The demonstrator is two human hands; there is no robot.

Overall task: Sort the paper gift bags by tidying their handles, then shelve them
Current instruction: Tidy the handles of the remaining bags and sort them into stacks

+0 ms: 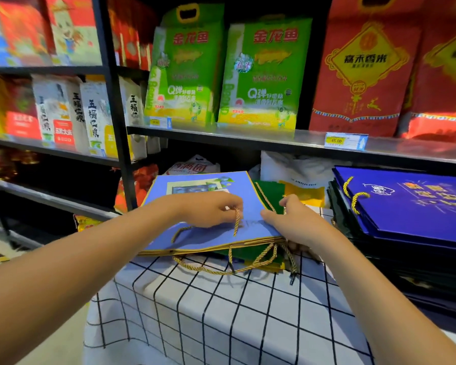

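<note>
On a worktop [221, 312] draped in a white cloth with a black grid, a person's two bare hands work over a short pile of flat paper gift bags lying at its far edge, just below the store shelving. The left hand [208, 209] pinches a gold twisted-cord handle [236, 219] above the face of the top bag, a light-blue gift bag [195, 233] with a gold-trimmed mouth, while the right hand [287, 219] curls its fingers over that bag's right edge, the thumb on the blue paper. More gold cords [248, 264] spill loose from the mouths of the bags beneath, one of them green [270, 191]. The bags look light and stiff when flat but prone to creasing, and the glossy faces may slide on one another; the cords are limp and tangle easily, so the pile is probably best lifted by its folded edges rather than the handles. To the right rests a taller stack of dark-blue gift bags [419, 206] with gold lettering too blurred to read. On the shelf [248, 135] behind stand green rice sacks [261, 75] marked 金龙鱼, red sacks [366, 69] that seem to read 嘉禾香米, a price tag [345, 140] showing 45.00, and, at left, white sacks [90, 114] reading 五福.
</note>
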